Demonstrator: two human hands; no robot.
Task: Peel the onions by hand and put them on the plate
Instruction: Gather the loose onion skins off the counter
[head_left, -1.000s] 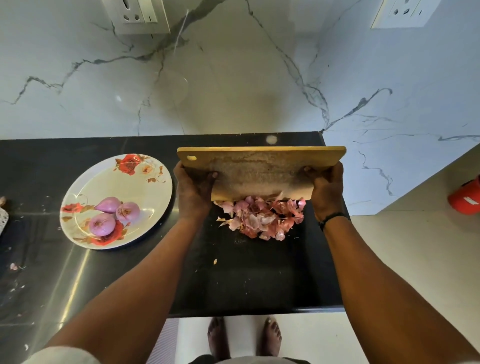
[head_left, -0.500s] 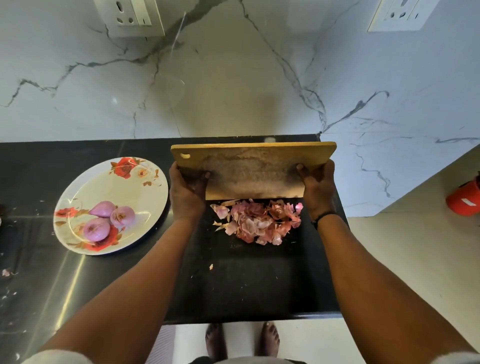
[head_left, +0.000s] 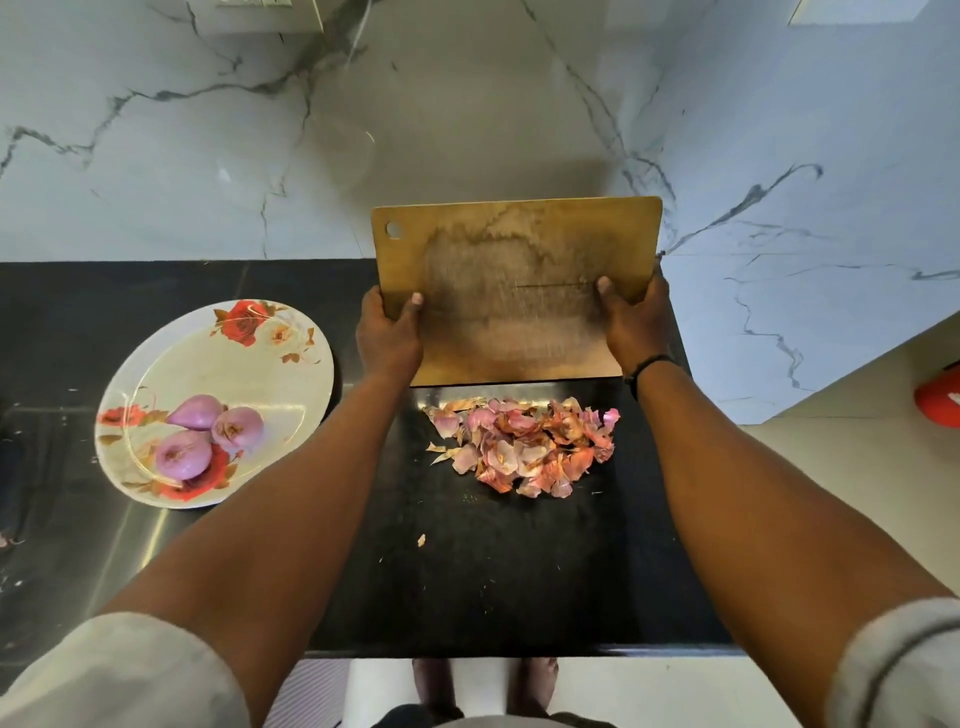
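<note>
Step in hand, by judgement: clearing wooden cutting board (head_left: 514, 291) after peeling; onion skins (head_left: 524, 447) lie heaped on black countertop (head_left: 493, 571) just below board's lower edge.
To do well: keep board tilted steeply, lower edge close over heap so scraps drop together; avoid knocking plate.
Grip: left hand (head_left: 387, 338) clamps board's left edge, thumb on face; right hand (head_left: 636, 325) clamps right edge likewise. Both closed on board.
Three peeled onions (head_left: 213, 434) sit together on floral plate (head_left: 291, 384), left of arms, well apart from board.
</note>
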